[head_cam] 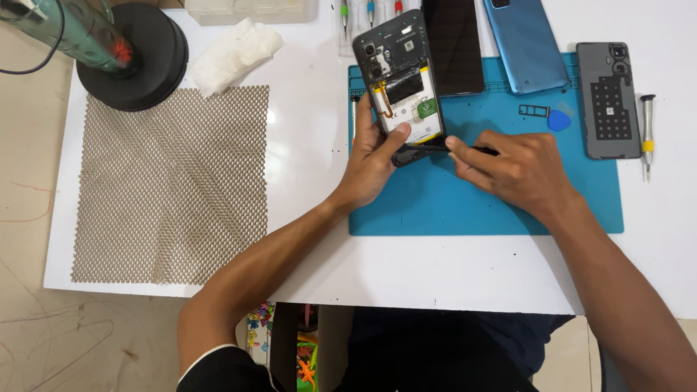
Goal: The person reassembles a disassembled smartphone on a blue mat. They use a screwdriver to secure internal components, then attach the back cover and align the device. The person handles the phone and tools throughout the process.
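An opened smartphone (399,80) with its back cover off shows its battery and circuit parts; it is tilted up over the blue work mat (450,203). My left hand (372,161) grips the phone's lower end, thumb across the battery. My right hand (512,168) holds a thin black tool (435,147) whose tip touches the phone's bottom edge.
On the mat lie a black screen panel (454,43), a blue back cover (524,43), a grey inner cover (608,101), a SIM tray (534,110) and a blue pick (558,120). A screwdriver (646,134), beige mesh mat (174,185), tissue (234,52), black round stand (138,58).
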